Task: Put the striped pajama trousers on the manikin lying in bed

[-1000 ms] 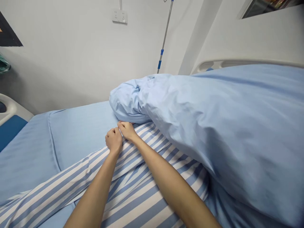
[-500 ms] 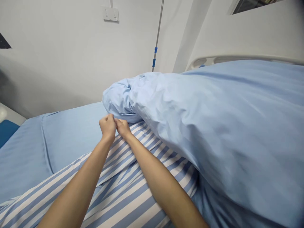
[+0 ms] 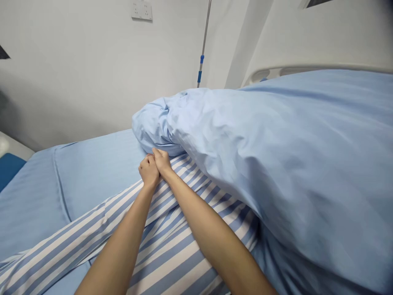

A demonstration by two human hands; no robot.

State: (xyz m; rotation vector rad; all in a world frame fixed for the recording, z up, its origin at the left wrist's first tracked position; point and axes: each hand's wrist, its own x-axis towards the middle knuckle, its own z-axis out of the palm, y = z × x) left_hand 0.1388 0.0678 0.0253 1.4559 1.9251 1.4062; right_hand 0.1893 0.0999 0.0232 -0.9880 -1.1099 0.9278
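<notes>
My left hand and my right hand rest close together on the front of a blue-and-white striped gown that I am wearing. Their fingers are curled, and my right hand lies against and partly over my left. Whether they pinch the gown's edge or a tie is hidden. Just beyond my fingertips bulges a bunched light blue quilt, which covers the right of the view. A light blue bed sheet spreads to the left of my hands.
A pale bed rail shows behind the quilt at upper right. A metal pole with blue fittings stands against the white wall beneath a wall socket. A dark blue pad lies at the left edge.
My hands have moved from side-by-side fists into closer contact, with my right hand now against and partly over my left. The view has shifted slightly, and the gown has tightened across my body.
</notes>
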